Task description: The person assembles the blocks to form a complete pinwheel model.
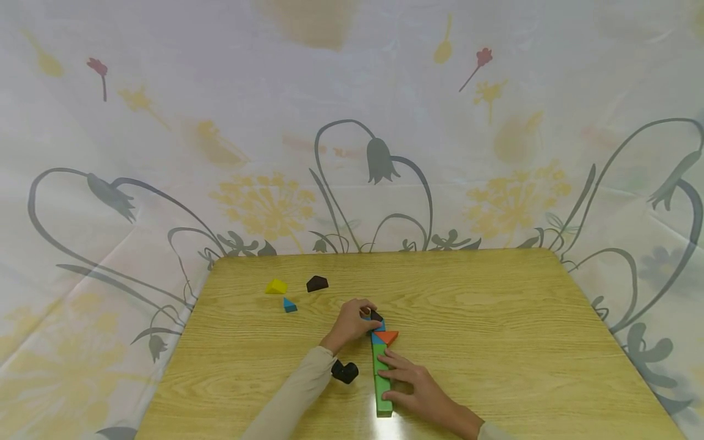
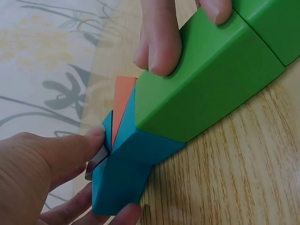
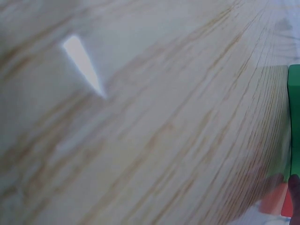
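Note:
A row of wooden blocks lies on the table. Two green blocks (image 1: 381, 362) form its near part, end to end. Beyond them come a blue block (image 2: 145, 140), an orange triangle (image 1: 389, 337) to the right, and further blue blocks (image 2: 122, 185) with a black block (image 1: 376, 315) at the far end. My left hand (image 1: 349, 324) grips the blue and black blocks at that end, thumb and fingers on opposite sides. Along the right side of the green blocks, my right hand (image 1: 420, 391) rests its extended fingertips on them.
A yellow block (image 1: 276, 286), a black block (image 1: 317, 283) and a small blue triangle (image 1: 289, 305) lie at the far left of the wooden table (image 1: 495, 305). A black object (image 1: 345, 372) shows by the left wrist. A flower-printed curtain (image 1: 352, 73) surrounds the table.

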Demonstrator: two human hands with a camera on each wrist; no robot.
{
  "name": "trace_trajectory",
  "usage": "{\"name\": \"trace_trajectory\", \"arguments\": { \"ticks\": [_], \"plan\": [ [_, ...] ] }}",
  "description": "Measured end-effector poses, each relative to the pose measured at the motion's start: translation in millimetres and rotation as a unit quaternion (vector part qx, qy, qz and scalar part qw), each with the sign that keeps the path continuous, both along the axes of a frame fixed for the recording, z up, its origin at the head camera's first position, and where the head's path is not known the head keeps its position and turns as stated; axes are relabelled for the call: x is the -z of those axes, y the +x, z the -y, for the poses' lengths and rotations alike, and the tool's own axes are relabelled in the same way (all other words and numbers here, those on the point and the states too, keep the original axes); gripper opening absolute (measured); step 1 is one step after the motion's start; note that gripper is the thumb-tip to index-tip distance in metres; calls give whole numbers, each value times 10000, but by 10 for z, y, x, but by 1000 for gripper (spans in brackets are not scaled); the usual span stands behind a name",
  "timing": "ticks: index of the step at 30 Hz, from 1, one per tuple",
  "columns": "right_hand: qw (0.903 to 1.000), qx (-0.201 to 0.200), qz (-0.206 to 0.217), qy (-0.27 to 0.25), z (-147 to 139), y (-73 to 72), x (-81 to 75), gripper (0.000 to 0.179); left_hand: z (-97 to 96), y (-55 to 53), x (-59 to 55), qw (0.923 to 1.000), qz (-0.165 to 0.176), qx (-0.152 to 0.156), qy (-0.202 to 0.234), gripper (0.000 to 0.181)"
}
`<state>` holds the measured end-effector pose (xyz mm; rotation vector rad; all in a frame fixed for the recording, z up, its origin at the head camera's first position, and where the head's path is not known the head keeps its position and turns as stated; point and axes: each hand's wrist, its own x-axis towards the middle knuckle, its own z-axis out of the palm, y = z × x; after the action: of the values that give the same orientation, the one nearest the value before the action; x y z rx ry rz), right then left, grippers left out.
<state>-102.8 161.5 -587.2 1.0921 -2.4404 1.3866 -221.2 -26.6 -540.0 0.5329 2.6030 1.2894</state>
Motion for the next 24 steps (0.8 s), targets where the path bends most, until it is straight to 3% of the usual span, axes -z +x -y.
{"name": "trace_trajectory", "arguments": {
  "ticks": [8, 13, 20, 24],
  "plan": [
    [10000, 31, -22, 20, 6, -8, 11, 39, 72, 4, -57, 9994, -191, -165, 251, 33],
    [9999, 55, -106, 18, 10, -11, 5, 39, 181, -54, -94, 9981, -361, -268, 422, 30],
    [9999, 84, -85, 34, 16, 11, 9, 39, 340, -116, -156, 9959, -255, -586, 634, 28],
    [9999, 73, -73, -2, 14, 17, 14, 39, 422, -166, -147, 9941, -438, -696, 703, 25]
  ]
}}
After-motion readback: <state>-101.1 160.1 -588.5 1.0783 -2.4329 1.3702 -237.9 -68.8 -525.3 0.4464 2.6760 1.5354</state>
